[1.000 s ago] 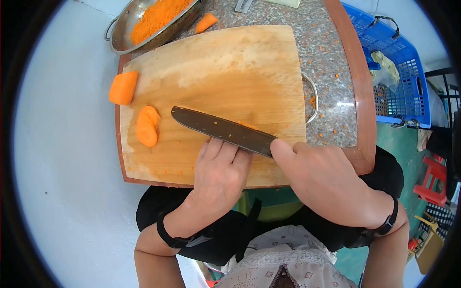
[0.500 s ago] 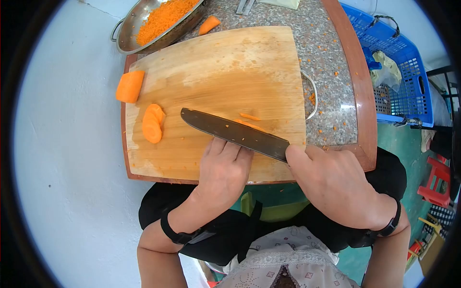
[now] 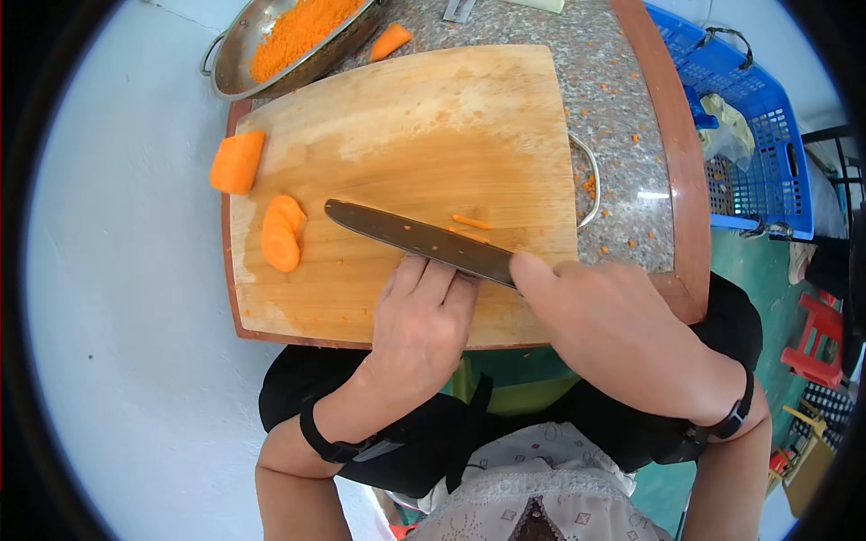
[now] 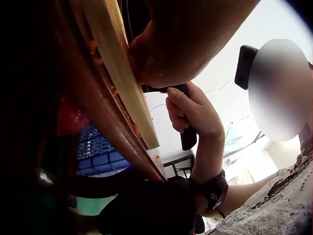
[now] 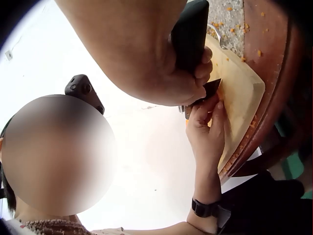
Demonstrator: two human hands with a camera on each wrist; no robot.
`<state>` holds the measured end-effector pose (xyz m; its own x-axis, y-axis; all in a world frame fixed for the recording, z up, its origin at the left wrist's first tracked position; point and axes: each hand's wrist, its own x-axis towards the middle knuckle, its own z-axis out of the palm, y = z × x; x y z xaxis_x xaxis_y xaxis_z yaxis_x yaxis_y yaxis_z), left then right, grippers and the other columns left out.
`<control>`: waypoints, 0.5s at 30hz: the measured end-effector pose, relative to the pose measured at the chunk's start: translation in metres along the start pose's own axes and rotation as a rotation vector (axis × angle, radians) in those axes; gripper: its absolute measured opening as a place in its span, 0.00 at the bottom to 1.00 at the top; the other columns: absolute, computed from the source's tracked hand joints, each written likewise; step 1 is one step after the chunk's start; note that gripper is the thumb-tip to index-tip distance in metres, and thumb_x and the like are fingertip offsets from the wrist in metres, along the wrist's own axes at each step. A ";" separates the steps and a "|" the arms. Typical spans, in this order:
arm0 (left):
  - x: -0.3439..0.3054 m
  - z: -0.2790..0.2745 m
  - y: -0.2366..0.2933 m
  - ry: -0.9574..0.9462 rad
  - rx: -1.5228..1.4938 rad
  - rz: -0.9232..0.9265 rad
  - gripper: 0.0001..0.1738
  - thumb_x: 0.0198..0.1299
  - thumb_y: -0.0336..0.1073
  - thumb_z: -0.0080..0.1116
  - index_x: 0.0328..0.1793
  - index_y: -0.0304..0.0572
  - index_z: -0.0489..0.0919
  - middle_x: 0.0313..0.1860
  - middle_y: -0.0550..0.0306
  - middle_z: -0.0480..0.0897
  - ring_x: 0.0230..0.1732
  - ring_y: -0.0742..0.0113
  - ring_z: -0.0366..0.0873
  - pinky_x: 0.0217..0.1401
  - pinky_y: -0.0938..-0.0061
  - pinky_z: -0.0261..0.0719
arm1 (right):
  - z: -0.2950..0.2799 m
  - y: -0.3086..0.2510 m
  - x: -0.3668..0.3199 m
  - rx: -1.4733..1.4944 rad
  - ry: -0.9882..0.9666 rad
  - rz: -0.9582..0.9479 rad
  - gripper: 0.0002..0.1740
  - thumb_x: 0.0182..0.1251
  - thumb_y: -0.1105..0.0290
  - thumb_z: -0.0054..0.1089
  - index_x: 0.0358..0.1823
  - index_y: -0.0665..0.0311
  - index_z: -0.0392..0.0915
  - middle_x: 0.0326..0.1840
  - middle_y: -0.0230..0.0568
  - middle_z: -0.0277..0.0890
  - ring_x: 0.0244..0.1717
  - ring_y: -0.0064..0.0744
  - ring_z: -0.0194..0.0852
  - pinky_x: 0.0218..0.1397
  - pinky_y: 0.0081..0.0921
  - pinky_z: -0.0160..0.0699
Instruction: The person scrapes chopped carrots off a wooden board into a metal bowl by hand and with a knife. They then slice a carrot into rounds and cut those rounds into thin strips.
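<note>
My right hand (image 3: pixel 609 338) grips the black handle (image 5: pixel 190 36) of a kitchen knife (image 3: pixel 419 242), its dark blade slanting across the wooden cutting board (image 3: pixel 388 135). The bent fingertips of my left hand (image 3: pixel 422 325) are right at the near side of the blade. They hold down a carrot piece that is mostly hidden under the fingers and knife. Past the blade lie thin carrot strips (image 3: pixel 471 222). Overlapping carrot slices (image 3: pixel 281 243) rest on the board's left part, and a thick carrot chunk (image 3: pixel 237 162) sits at its left edge.
A metal pan (image 3: pixel 230 68) with chopped carrot (image 3: pixel 302 41) stands at the back left, beside a small carrot end (image 3: pixel 391 41). The board's metal handle (image 3: pixel 591 180) sticks out over the speckled tabletop (image 3: pixel 622 162). A blue basket (image 3: pixel 767 135) is off the table's right side.
The knife slid right with my right hand, then back left. A carrot strip now lies apart beyond the blade. The left hand has stayed at the blade.
</note>
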<state>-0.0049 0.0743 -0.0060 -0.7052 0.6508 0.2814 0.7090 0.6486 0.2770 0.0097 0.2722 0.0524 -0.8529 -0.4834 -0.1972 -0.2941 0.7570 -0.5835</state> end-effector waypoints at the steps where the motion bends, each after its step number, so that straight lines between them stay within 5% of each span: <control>1: 0.001 0.000 0.001 -0.005 0.012 0.000 0.15 0.46 0.26 0.58 0.42 0.28 0.81 0.42 0.45 0.77 0.47 0.48 0.74 0.47 0.62 0.77 | 0.003 0.001 0.001 -0.008 0.018 0.002 0.08 0.65 0.71 0.52 0.36 0.65 0.63 0.19 0.47 0.71 0.22 0.51 0.75 0.25 0.44 0.69; 15: -0.004 0.005 0.001 0.063 0.050 0.022 0.14 0.43 0.24 0.58 0.40 0.28 0.81 0.41 0.45 0.78 0.46 0.48 0.75 0.44 0.63 0.78 | 0.003 0.000 -0.022 -0.134 0.036 0.059 0.10 0.63 0.70 0.56 0.34 0.63 0.64 0.19 0.44 0.70 0.21 0.49 0.73 0.23 0.41 0.69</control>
<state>-0.0015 0.0742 -0.0115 -0.6869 0.6398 0.3447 0.7220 0.6546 0.2241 0.0299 0.2816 0.0546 -0.8846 -0.4220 -0.1985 -0.2959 0.8369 -0.4605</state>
